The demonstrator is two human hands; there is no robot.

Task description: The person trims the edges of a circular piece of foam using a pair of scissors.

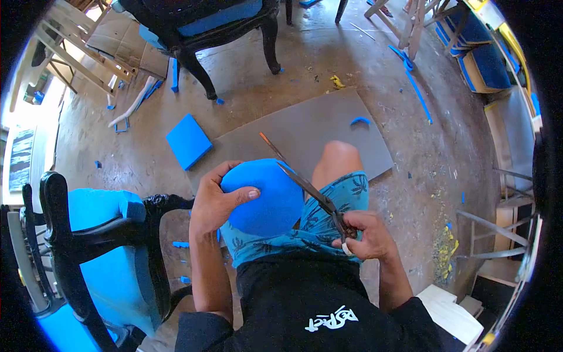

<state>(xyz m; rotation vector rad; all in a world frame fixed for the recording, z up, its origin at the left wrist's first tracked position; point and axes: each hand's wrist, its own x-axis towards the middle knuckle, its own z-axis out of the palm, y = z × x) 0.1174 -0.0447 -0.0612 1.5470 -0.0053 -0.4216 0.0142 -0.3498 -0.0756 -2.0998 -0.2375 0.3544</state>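
A rounded piece of blue foam (264, 199) is held above my lap, its edge between the thumb and fingers of my left hand (220, 199). My right hand (366, 234) is closed round the handles of long dark scissors (319, 199). The scissor blades are parted and point up and left, with the foam's upper right edge at the blades. One blade tip looks orange-brown. Whether the blades touch the foam is hard to tell.
A grey-brown sheet (305, 129) lies on the floor ahead, with a small curved blue scrap (359, 121) on it. Left of it lies a blue foam block (189, 142). Black-framed chairs stand at the left (105, 234) and ahead (217, 32). Yellow scraps (447, 252) lie at right.
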